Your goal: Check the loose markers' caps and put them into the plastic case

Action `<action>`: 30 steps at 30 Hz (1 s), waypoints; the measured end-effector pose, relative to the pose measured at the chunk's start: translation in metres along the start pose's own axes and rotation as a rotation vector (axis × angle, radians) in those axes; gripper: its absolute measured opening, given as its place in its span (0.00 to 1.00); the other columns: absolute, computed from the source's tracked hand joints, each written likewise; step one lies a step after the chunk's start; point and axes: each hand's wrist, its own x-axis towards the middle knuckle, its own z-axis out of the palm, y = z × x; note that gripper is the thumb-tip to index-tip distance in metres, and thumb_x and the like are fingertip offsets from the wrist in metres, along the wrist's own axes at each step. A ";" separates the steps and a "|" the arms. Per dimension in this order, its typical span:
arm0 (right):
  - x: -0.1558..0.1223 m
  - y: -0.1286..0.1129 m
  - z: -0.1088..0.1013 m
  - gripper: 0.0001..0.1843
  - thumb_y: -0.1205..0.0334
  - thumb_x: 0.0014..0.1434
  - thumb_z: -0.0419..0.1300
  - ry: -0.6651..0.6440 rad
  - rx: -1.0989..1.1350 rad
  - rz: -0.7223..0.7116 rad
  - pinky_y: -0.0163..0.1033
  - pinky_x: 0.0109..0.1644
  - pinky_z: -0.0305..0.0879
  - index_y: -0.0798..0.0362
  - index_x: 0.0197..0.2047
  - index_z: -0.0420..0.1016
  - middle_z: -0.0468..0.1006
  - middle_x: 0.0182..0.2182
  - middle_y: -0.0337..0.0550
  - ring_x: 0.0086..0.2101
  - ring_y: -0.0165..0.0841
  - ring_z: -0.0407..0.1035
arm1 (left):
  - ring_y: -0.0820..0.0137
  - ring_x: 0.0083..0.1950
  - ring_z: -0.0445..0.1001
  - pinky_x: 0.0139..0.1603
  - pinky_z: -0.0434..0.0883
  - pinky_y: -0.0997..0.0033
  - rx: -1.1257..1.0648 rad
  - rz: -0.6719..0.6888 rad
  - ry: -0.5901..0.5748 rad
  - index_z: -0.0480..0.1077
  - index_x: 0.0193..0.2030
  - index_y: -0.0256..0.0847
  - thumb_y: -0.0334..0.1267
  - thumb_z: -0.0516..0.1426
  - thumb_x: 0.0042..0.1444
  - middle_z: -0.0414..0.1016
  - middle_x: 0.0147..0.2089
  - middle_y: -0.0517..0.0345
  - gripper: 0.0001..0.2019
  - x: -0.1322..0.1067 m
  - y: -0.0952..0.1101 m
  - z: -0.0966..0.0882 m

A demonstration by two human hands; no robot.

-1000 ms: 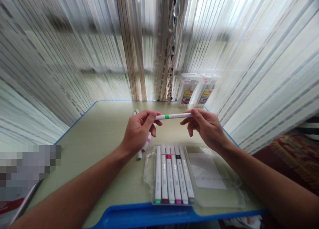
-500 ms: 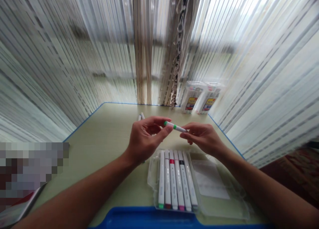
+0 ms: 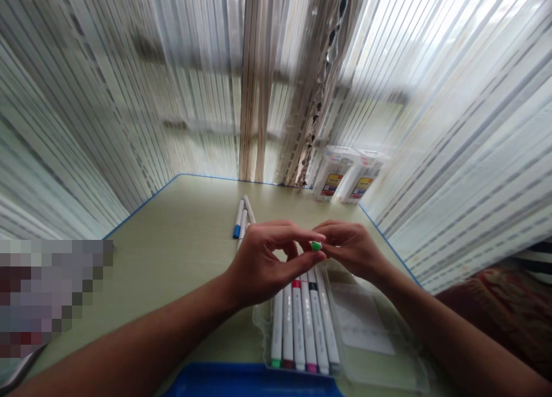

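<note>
A white marker with a green end [image 3: 316, 246] is held above the open case, its green end turned toward me and most of its barrel hidden. My left hand [image 3: 276, 262] pinches around that end with thumb and forefinger, the other fingers curled. My right hand [image 3: 351, 244] closes on the marker from the right, its fingertips partly hidden behind the left ones. Just below lies a clear plastic case [image 3: 261, 328] with a row of several white markers [image 3: 297, 328], their colored ends facing me. Its transparent lid [image 3: 366, 359] lies folded out to the right, with a white label [image 3: 362, 319] inside.
Several loose markers [image 3: 239, 216] lie beyond my left hand, one with a blue end. Two clear packages [image 3: 330, 178] stand at the table's [image 3: 164, 230] far right corner. String curtains [image 3: 202, 98] hang around the far side. A blue tray-like edge [image 3: 233, 380] is in front.
Both hands have come lower and slightly right, toward the case. The marker has turned from lying crosswise to pointing its green end at me. More of the loose markers now shows.
</note>
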 end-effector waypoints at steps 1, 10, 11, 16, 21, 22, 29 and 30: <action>0.000 0.001 0.000 0.13 0.53 0.53 0.68 -0.002 0.003 -0.001 0.36 0.32 0.69 0.54 0.38 0.84 0.81 0.32 0.48 0.31 0.35 0.74 | 0.74 0.28 0.71 0.29 0.71 0.73 -0.007 0.004 -0.005 0.78 0.44 0.35 0.36 0.63 0.55 0.76 0.34 0.52 0.11 0.000 0.000 0.000; -0.001 0.000 0.000 0.13 0.54 0.52 0.69 0.014 -0.015 0.016 0.36 0.31 0.68 0.53 0.37 0.84 0.80 0.32 0.46 0.30 0.34 0.72 | 0.75 0.27 0.71 0.29 0.70 0.73 -0.035 0.009 0.005 0.78 0.44 0.34 0.36 0.64 0.54 0.77 0.35 0.52 0.12 -0.001 -0.001 0.000; -0.001 -0.001 0.000 0.12 0.55 0.52 0.69 0.023 -0.019 0.009 0.35 0.30 0.67 0.53 0.36 0.83 0.79 0.31 0.46 0.29 0.33 0.71 | 0.75 0.27 0.71 0.29 0.70 0.74 -0.032 0.010 0.011 0.78 0.44 0.35 0.36 0.64 0.54 0.77 0.34 0.52 0.11 -0.001 -0.001 0.000; -0.001 -0.003 0.000 0.11 0.56 0.53 0.69 0.040 -0.034 0.003 0.33 0.24 0.62 0.55 0.36 0.83 0.77 0.29 0.45 0.24 0.28 0.66 | 0.73 0.28 0.72 0.29 0.70 0.74 -0.024 -0.021 0.009 0.78 0.42 0.34 0.37 0.60 0.58 0.78 0.33 0.51 0.09 -0.001 0.006 0.001; 0.000 -0.001 -0.001 0.12 0.57 0.52 0.70 0.093 0.016 0.011 0.32 0.22 0.61 0.55 0.38 0.83 0.75 0.29 0.43 0.21 0.25 0.65 | 0.77 0.23 0.69 0.22 0.67 0.79 -0.053 -0.069 0.131 0.76 0.40 0.35 0.38 0.58 0.60 0.75 0.27 0.57 0.09 0.003 0.002 -0.002; 0.000 -0.002 -0.001 0.12 0.57 0.52 0.69 0.109 0.031 0.017 0.31 0.22 0.61 0.55 0.38 0.83 0.75 0.28 0.42 0.21 0.25 0.64 | 0.78 0.21 0.67 0.20 0.65 0.79 -0.063 -0.088 0.171 0.75 0.40 0.35 0.39 0.57 0.61 0.73 0.27 0.58 0.09 0.005 -0.002 -0.004; -0.004 -0.009 0.005 0.13 0.60 0.52 0.70 0.198 0.118 0.013 0.30 0.20 0.61 0.56 0.41 0.82 0.72 0.22 0.37 0.19 0.24 0.64 | 0.79 0.21 0.66 0.20 0.67 0.78 -0.019 -0.260 0.258 0.70 0.42 0.36 0.41 0.56 0.60 0.71 0.33 0.59 0.10 0.017 -0.038 -0.019; -0.004 -0.010 0.006 0.14 0.60 0.52 0.70 0.212 0.143 0.007 0.30 0.21 0.63 0.57 0.41 0.82 0.73 0.22 0.38 0.19 0.24 0.65 | 0.79 0.21 0.66 0.19 0.67 0.77 -0.029 -0.296 0.251 0.69 0.42 0.36 0.41 0.55 0.61 0.71 0.34 0.59 0.10 0.018 -0.042 -0.019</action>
